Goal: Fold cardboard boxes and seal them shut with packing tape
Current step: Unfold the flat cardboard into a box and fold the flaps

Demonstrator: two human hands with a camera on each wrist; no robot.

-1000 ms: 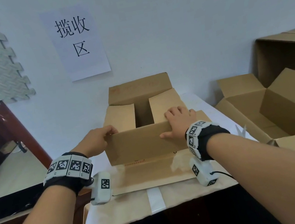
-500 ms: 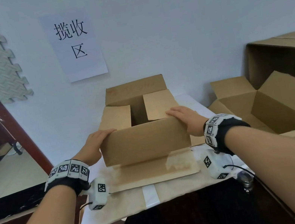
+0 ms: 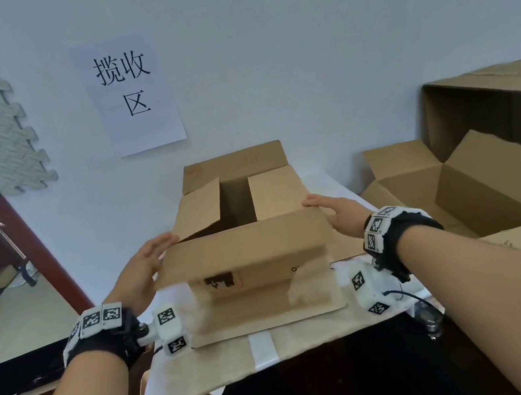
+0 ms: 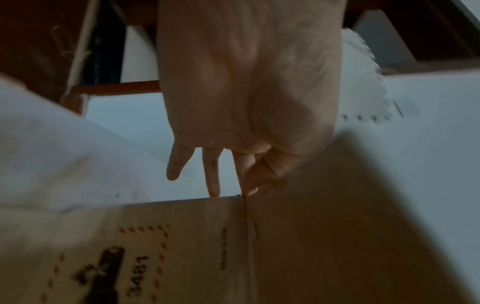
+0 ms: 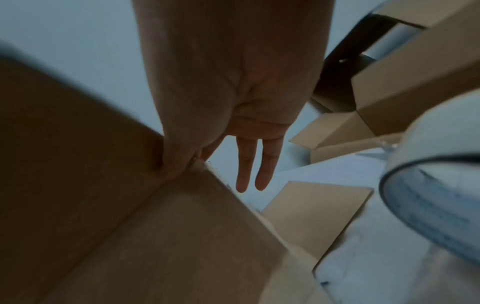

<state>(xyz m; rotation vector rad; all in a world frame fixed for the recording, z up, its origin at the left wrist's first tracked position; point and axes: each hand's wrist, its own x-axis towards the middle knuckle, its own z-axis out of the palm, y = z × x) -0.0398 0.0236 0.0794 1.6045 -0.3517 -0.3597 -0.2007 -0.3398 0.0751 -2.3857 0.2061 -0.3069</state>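
Two hands flank the box, left hand at nine o'clock, right hand at three, fingers straight and slightly apart; press evenly, keeping corners square.

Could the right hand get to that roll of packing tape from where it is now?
Probably yes. The roll of packing tape sits on the table just right of the right hand, which only presses the cardboard box with straight fingers. Nothing visibly lies between them.

We read 揽收区 on the wall sign | fiducial markers on our wristbands | box print too blurred.
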